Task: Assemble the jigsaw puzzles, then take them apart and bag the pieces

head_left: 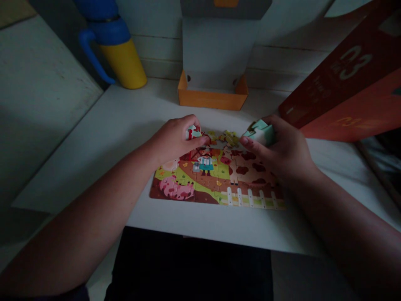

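A farm-scene jigsaw puzzle (216,184) lies flat on the white table (125,121), showing a pig, a farmer, a cow and a white fence. My left hand (173,140) rests at the puzzle's upper left edge, fingers curled round a puzzle piece (192,133) with red and white on it. My right hand (282,148) is at the upper right edge, closed on a small stack of pale green-backed puzzle pieces (261,130). A few loose pieces (227,137) lie between the two hands along the top edge.
An open orange box (213,98) with a raised grey lid stands behind the puzzle. A yellow and blue bottle (120,52) is at the back left. A red and orange carton (344,88) leans at the right. The table's front edge runs just below the puzzle.
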`<act>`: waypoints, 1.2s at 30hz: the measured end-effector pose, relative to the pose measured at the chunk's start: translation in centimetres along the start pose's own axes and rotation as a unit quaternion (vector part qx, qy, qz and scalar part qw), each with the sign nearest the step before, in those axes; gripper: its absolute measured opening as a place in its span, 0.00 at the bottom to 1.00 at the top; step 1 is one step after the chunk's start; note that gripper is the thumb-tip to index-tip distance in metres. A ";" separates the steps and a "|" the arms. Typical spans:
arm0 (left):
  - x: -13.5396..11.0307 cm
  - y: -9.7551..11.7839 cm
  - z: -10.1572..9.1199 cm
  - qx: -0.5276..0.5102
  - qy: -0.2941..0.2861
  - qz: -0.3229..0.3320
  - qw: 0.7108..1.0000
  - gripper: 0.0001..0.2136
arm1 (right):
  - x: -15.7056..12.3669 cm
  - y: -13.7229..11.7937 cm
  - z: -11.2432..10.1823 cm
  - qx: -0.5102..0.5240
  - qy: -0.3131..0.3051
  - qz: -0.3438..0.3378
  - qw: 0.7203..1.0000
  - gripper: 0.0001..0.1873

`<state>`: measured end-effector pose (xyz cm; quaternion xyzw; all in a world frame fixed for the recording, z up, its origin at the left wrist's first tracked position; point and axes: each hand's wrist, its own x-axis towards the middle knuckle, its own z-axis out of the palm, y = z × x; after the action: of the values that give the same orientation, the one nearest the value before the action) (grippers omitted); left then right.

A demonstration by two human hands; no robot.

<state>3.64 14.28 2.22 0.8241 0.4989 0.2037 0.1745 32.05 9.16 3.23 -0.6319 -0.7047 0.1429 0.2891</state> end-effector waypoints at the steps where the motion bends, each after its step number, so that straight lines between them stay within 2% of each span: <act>1: 0.1 0.2 0.1 -0.014 0.016 -0.008 1.000 0.14 | 0.2 0.0 0.3 -0.001 0.000 0.002 1.000 0.32; 3: 0.3 0.6 0.7 -0.036 0.041 -0.012 0.998 0.15 | 0.8 0.1 1.2 -0.014 -0.012 -0.007 1.000 0.30; 5: 0.7 0.8 1.6 -0.037 0.049 0.009 0.998 0.13 | 1.3 0.4 2.4 -0.052 -0.031 -0.047 0.997 0.27; 8: 1.1 0.9 2.9 0.027 0.045 0.049 0.997 0.14 | 1.7 0.9 4.0 -0.099 -0.027 -0.114 0.988 0.25; 11: 1.2 0.9 3.5 0.097 0.033 0.039 0.994 0.20 | 1.7 1.3 4.9 -0.119 -0.026 -0.130 0.984 0.28; 15: 1.3 1.0 3.3 0.117 0.015 0.034 0.992 0.20 | 1.6 1.1 4.9 -0.109 -0.028 -0.130 0.985 0.26; 20: 1.7 0.8 3.3 0.095 0.012 0.023 0.995 0.21 | 1.3 0.5 4.5 -0.022 -0.011 -0.122 0.992 0.24; 25: 1.5 0.7 3.0 -0.001 0.027 -0.005 1.000 0.22 | 1.1 0.4 4.3 -0.001 -0.003 -0.164 0.986 0.21; 28: 1.4 0.7 2.8 -0.029 0.035 0.004 0.999 0.22 | 1.2 0.4 4.4 0.000 -0.013 -0.173 0.985 0.21; 31: 1.5 0.7 2.9 -0.012 0.051 0.028 0.998 0.20 | 1.3 0.4 4.3 0.015 -0.043 -0.180 0.983 0.20; 36: 1.6 -0.2 2.6 0.081 0.053 -0.025 0.995 0.15 | 1.1 0.0 3.9 0.028 -0.075 -0.174 0.981 0.19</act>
<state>5.51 15.56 0.16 0.8108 0.5426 0.2021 0.0857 29.74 10.83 0.38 -0.4788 -0.8194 0.1571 0.2731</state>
